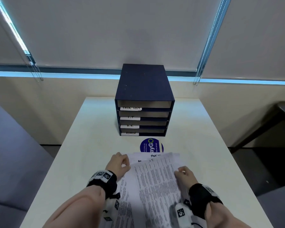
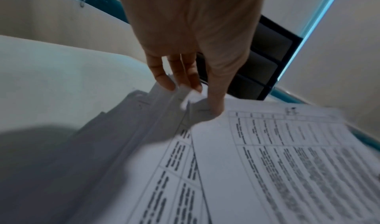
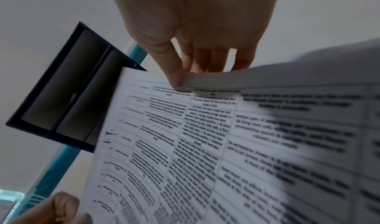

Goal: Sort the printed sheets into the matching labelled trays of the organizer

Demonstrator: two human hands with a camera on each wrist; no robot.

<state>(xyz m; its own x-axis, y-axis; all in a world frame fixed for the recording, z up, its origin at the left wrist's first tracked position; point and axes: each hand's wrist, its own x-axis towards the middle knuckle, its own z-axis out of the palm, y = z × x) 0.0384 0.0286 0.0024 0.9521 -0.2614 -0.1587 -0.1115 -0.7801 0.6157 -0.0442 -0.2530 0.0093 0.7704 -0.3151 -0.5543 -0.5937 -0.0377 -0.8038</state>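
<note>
Pinching the top sheet [image 3: 216, 138] w/ my right hand [image 1: 185, 174], thumb on the printed face, other fingers curled behind its right edge, so the page is lifted and bowed off the stack. In the right wrist view my thumb tip [image 3: 174, 79] sits right on the top row of the printed table, and the paper fills most of the frame, text too blurred to read.

My left hand [image 1: 118, 164] is on the stack of printed sheets [image 1: 135, 195] at its far left corner: fingers [image 2: 164, 79] curled over the fanned edges, thumb pressed flat on the top of the pile, approx. where the grid of text begins. So it's gripping the corner of the pile, holding it down on the white table [image 1: 82, 145].

Sheets lie right in front of me, near edge of the table, spread a bit unevenly, handwritten headings peeking out at the far end. Just beyond them a round blue sticker [image 1: 150, 144], partly covered by the paper.

Further out, centre of the table toward its far edge, the dark blue organizer [image 1: 143, 86]: four open trays, labels top to bottom TASK LIST, I.T, H.R., ADMIN. Can't see any paper in them from here. Behind it, wall and drawn blinds [image 1: 122, 30].
</note>
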